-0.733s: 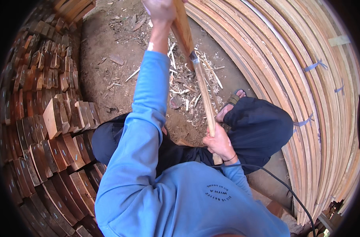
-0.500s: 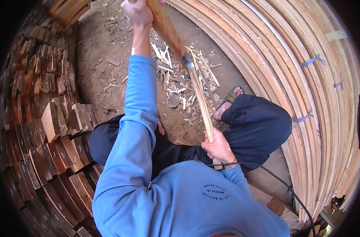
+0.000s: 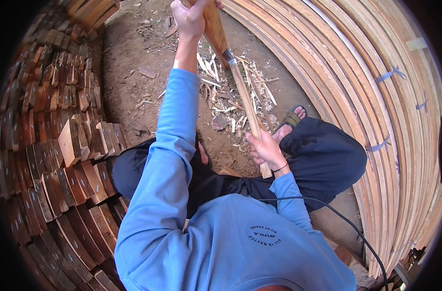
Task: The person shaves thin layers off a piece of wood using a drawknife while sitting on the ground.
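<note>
My left hand (image 3: 190, 18) is at the top edge of the view, closed around a thick piece of wood (image 3: 214, 33) that slants down toward the right. At that wood's lower end is the metal head of a wooden-handled hand tool (image 3: 242, 85); its exact kind is hard to make out. My right hand (image 3: 265, 148) is wrapped round the tool's handle near its butt end, above my lap. Whether the metal is biting into the wood or only touching it I cannot tell. Beneath, wood chips and shavings (image 3: 230, 109) lie scattered on the dirt ground.
Stacked short dark timber pieces (image 3: 61, 169) rise along the left. Long pale boards (image 3: 347, 87), some tied with blue strips, run along the right. Between them is the dirt floor (image 3: 133, 53). My sandalled foot (image 3: 294, 119) rests beside the chips. A black cable (image 3: 342, 218) crosses my right side.
My right hand and the tool have moved forward, away from my body. The left hand, still on the wood, appears slightly further right. The whole view has shifted a little.
</note>
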A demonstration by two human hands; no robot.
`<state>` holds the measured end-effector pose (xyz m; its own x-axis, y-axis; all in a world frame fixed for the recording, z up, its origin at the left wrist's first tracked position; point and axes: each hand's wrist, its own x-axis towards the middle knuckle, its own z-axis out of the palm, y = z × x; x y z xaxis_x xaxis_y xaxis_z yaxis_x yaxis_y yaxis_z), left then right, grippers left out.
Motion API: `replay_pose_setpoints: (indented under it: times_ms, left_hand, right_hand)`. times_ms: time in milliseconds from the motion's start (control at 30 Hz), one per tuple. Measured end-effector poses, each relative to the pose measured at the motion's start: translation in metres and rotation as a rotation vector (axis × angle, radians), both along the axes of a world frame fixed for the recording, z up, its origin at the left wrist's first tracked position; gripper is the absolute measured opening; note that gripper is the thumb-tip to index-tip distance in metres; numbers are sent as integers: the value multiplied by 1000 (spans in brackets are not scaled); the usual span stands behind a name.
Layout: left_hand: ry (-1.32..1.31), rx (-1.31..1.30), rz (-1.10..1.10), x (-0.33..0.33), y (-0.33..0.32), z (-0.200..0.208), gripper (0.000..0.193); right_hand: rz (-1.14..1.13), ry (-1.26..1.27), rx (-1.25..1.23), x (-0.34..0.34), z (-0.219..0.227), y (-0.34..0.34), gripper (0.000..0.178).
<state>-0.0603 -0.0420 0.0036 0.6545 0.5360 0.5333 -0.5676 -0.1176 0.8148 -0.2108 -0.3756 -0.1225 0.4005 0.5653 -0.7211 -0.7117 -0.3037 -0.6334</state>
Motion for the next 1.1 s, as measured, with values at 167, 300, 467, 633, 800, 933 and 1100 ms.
replay_pose_setpoints:
  times_ms: [167,300,467,633,800,933,1100]
  left_hand:
    - [-87,30,49,15,7,8,26]
    - [21,-22,-76,16,7,20,23]
    - [-100,49,37,50,-1,-3,17]
    - [-55,123,91,60,3,10,16]
    - [3,105,156,71,14,10,17]
    - [-82,6,131,59,28,0,16]
    - [-96,-17,106,55,19,6,16]
  right_hand:
    - [-78,121,29,11,-4,-1,33]
    - [-67,250,156,29,0,-5,30]
    - [-51,115,200,73,5,-37,28]
    - [47,-221,-151,34,19,1,29]
    - [-149,24,18,-42,2,39,20]
    - [-87,12,-51,-15,7,14,14]
    - [-71,-60,-35,8,-3,49,15]
